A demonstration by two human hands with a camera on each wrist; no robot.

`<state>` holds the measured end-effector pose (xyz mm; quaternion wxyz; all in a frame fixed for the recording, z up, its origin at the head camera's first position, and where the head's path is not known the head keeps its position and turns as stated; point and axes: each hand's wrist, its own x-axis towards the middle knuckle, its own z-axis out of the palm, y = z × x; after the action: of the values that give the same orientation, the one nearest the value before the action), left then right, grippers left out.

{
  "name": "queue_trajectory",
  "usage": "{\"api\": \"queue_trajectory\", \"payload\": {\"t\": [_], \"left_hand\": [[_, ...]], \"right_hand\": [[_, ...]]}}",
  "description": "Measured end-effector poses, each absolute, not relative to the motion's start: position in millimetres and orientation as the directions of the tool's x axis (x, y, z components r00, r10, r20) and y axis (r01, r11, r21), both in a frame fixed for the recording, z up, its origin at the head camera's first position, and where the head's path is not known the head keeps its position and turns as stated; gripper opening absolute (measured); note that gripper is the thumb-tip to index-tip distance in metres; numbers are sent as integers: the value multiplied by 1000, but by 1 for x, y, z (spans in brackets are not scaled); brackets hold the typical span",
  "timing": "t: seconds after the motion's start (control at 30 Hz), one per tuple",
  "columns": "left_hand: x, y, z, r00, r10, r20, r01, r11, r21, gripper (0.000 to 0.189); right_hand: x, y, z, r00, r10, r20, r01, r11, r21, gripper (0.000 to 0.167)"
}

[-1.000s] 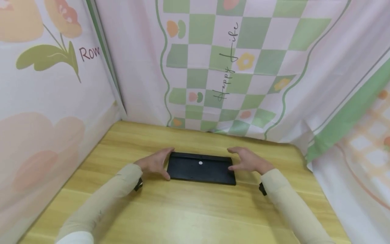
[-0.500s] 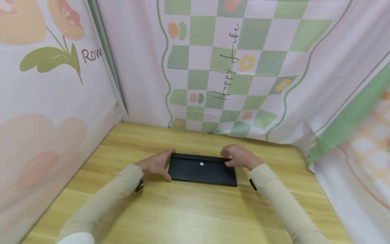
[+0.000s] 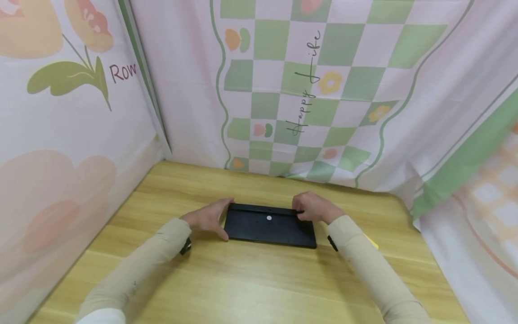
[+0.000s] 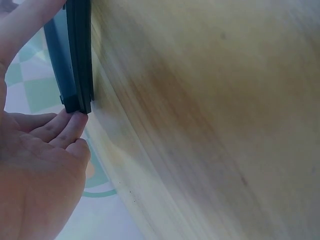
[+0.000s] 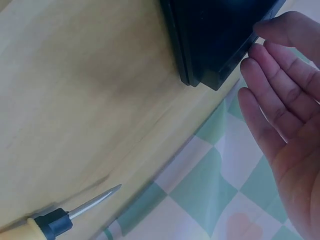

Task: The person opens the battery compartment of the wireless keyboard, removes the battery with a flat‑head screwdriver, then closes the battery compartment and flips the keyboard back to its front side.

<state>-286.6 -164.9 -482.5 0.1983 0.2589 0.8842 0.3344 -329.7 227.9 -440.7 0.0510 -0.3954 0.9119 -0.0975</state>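
Observation:
A black keyboard (image 3: 269, 229) lies underside up on the wooden table, its raised bar along the far edge and a white round sticker near the middle. My left hand (image 3: 207, 218) spans its left end, thumb at the near corner and fingers at the far one; the left wrist view has fingertips against the keyboard's (image 4: 80, 60) corner. Toward the far right corner, my right hand (image 3: 317, 208) pinches the raised bar. In the right wrist view the thumb lies over the edge of the keyboard (image 5: 215, 45), with the other fingers close behind it.
A screwdriver (image 5: 55, 222) with a yellow and black handle lies on the table right of the keyboard; its yellow handle (image 3: 372, 242) peeks out past the right sleeve. A checkered curtain (image 3: 299, 90) hangs along the table's far edge, with printed cloth (image 3: 73, 180) at the left.
My right hand has come in leftward from the keyboard's right end, and its fingers have closed on the raised bar. The left hand keeps its hold. The yellow handle has come into view.

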Motion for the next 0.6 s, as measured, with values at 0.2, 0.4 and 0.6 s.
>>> {"api": "queue_trajectory", "payload": {"t": [0.2, 0.4, 0.6], "left_hand": [[-287, -166, -480, -787, 589, -184, 311, 635, 707, 134], [-288, -166, -480, -793, 581, -183, 309, 642, 701, 134], [-288, -163, -481, -788, 588, -183, 312, 638, 704, 133]], "right_hand": [[-337, 220, -436, -703, -708, -69, -684, 699, -208, 16], [-350, 213, -427, -746, -616, -253, -554, 785, -277, 20], [-361, 210, -423, -743, -534, -403, -445, 844, -299, 21]]}}
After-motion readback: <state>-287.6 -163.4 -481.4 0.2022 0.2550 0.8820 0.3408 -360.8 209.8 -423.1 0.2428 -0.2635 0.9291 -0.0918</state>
